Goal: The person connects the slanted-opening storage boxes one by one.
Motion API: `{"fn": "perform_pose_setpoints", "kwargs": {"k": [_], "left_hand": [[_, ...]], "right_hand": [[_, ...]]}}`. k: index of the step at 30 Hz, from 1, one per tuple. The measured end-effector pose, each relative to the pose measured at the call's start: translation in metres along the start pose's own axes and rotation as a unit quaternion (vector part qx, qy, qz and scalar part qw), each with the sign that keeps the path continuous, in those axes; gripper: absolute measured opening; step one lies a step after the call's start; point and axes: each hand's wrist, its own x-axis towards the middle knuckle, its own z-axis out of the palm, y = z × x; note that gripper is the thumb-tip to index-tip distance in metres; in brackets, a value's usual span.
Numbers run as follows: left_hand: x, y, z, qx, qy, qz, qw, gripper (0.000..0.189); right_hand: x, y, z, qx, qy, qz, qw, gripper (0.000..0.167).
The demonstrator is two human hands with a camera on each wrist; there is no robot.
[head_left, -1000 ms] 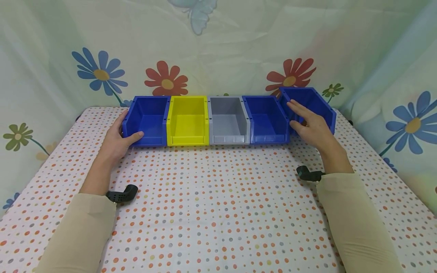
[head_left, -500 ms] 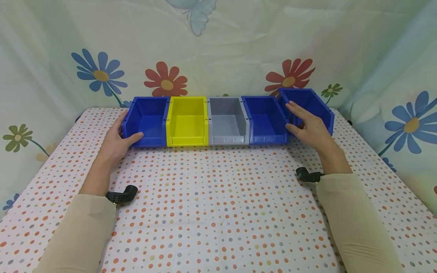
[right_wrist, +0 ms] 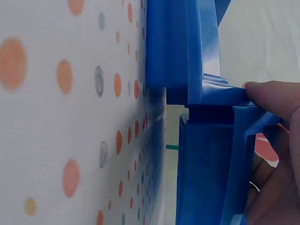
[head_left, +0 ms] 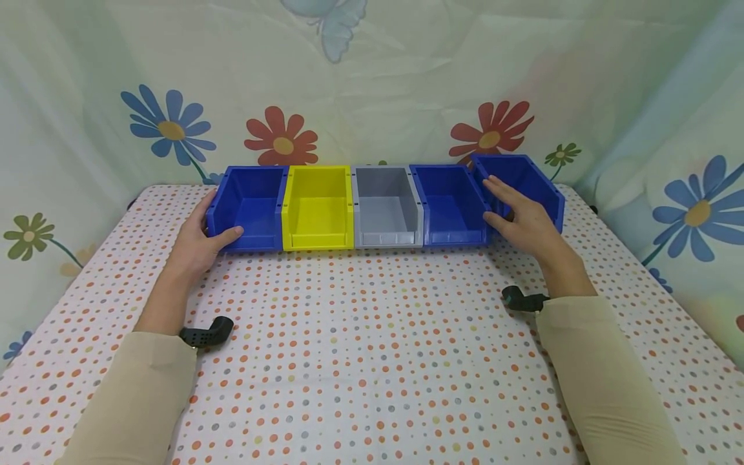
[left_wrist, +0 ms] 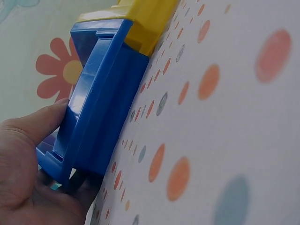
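Observation:
Four bins form a side-by-side row in the head view: a blue bin (head_left: 247,213), a yellow bin (head_left: 318,216), a grey bin (head_left: 386,216) and a second blue bin (head_left: 450,210). A third blue bin (head_left: 523,177) sits at the right end, set farther back and angled. My left hand (head_left: 197,242) grips the leftmost bin, thumb over its front lip and fingers along its outer side. My right hand (head_left: 526,223) holds the end bin's near side wall; its thumb (right_wrist: 269,93) touches the neighbouring bin's front corner. Some right fingers are partly hidden behind the wall.
A white dotted cloth (head_left: 349,342) covers the table under the bins. Behind the row hangs a flowered curtain (head_left: 395,90). Each wrist carries a black camera mount, one on the left wrist (head_left: 209,332) and one on the right wrist (head_left: 523,299).
The end blue bin has shifted slightly left and nearer, against its neighbour. My right hand moved left with it, its thumb reaching the neighbouring bin's corner. My left hand keeps its grip.

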Motion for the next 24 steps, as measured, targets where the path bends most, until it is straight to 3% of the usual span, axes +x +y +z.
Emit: {"fn": "perform_pose_setpoints", "kwargs": {"k": [24], "left_hand": [[0.0018, -0.0029, 0.0007, -0.01, -0.005, 0.004, 0.9999, 0.095]], "right_hand": [[-0.0013, 0.0002, 0.0058, 0.013, -0.017, 0.025, 0.9995, 0.063]]}}
